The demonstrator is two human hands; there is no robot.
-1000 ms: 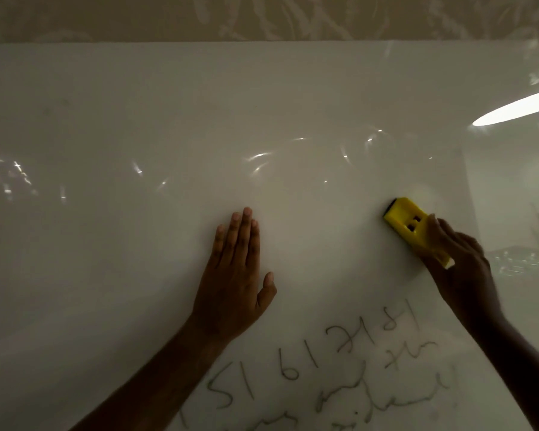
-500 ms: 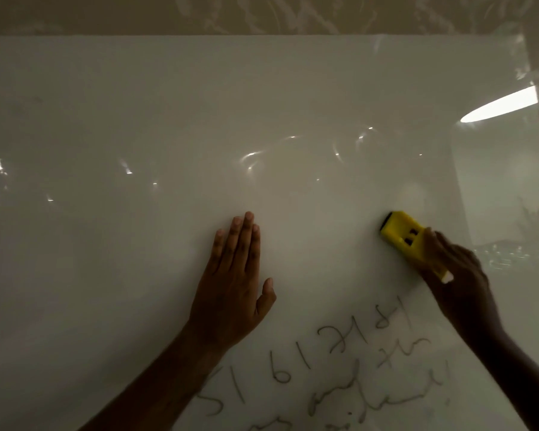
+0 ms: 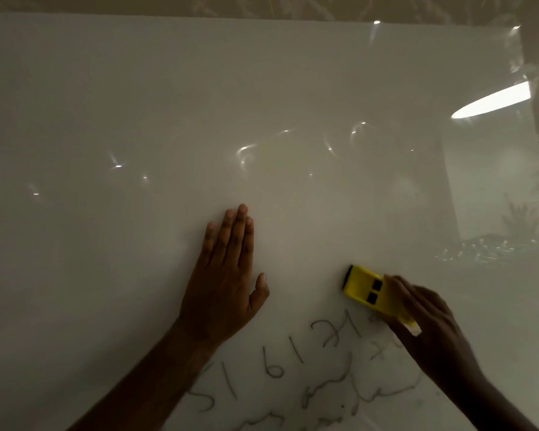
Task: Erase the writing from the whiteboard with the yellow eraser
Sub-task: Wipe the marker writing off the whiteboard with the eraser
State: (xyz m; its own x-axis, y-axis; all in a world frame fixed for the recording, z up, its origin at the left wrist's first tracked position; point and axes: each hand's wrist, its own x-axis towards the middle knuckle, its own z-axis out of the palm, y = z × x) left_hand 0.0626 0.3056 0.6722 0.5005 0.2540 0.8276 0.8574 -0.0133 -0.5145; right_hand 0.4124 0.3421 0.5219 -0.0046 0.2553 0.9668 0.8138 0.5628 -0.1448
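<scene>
Yellow eraser [image 3: 367,290] on whiteboard [image 3: 137,119], right of flat left hand [image 3: 224,284], fingers together, thumb out. Right hand [image 3: 430,325] grips eraser's right end. Black slots on top. Handwriting [image 3: 293,368] just below.

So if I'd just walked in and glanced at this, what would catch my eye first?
Probably the yellow eraser, the one bright thing in a dim scene, gripped by the right hand at the lower right of the whiteboard. Next, the left hand pressed flat on the board near the middle, and the scrawled writing along the bottom edge just below the eraser. A bright oval light reflection glares at the upper right.
</scene>
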